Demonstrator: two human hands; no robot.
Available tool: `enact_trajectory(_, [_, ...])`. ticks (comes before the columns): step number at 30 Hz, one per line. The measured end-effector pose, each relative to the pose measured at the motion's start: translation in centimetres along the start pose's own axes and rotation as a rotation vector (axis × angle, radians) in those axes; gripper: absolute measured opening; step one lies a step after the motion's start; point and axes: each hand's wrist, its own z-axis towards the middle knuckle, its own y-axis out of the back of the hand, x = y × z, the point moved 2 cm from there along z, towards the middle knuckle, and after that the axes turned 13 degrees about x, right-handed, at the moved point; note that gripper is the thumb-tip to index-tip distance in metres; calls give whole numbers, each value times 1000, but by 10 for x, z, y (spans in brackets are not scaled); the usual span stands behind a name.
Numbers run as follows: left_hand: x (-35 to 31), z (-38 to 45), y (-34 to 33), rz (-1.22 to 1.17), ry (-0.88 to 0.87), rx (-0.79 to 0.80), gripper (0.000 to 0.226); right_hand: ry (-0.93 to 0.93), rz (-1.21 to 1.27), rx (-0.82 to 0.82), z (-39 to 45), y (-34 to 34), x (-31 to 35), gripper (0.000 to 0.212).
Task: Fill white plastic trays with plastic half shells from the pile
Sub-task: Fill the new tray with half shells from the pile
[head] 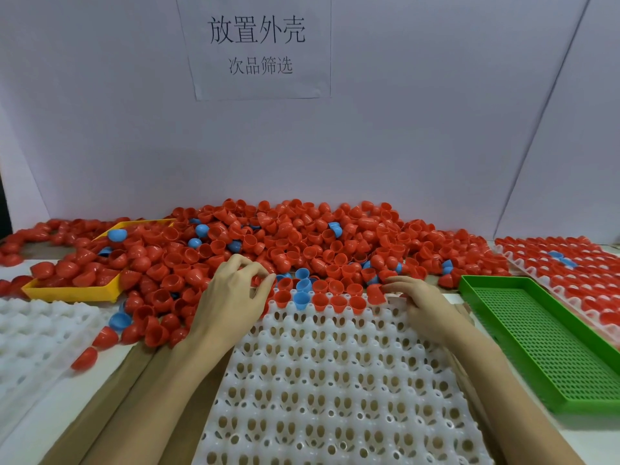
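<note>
White tray [335,380], near edge cut off; left hand [231,297] grip unclear, right hand [422,307] pinching red shell [375,293].

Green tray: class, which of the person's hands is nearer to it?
Right. The right hand is just left of the green tray, over the white tray's far edge; the left hand is further left.

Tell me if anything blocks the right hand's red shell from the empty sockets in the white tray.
Nothing visible does. The right hand holds the red shell at the white tray's far edge, beside open sockets.
</note>
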Motion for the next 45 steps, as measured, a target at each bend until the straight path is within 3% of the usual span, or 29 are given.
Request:
enact_trajectory(7, [-2, -1, 2, 16, -4, 4, 17, -23, 117, -99, -3, 1, -5, 61])
enact_trajectory(13, [-6, -1, 1, 9, -47, 10, 16, 62, 179, -438, -13, 11, 1, 20])
enact_trajectory(16, [-6, -1, 0, 20, -50, 17, 17, 52, 252, -510, -17, 17, 2, 5])
enact_trajectory(19, [-3, -1, 0, 32, -32, 21, 17, 47, 255, -456, -18, 19, 1, 10])
enact_trajectory(24, [4, 0, -1, 59, 16, 52, 17, 40, 201, -234, -21, 20, 0, 25])
enact_trajectory(29, [6, 1, -2, 85, 39, 54, 16, 78, 75, -169, -21, 17, 8, 36])
enact_trajectory(35, [22, 4, 4, 119, 118, 65, 28, 94, 63, -207, -20, 15, 18, 28])
enact_trajectory(41, [54, 2, 2, 388, 138, 189, 48, 85, 72, -198, -20, 14, 19, 27])
enact_trajectory(45, [62, 1, -5, 447, 110, 249, 42, 84, 100, -222, -19, 12, 16, 24])
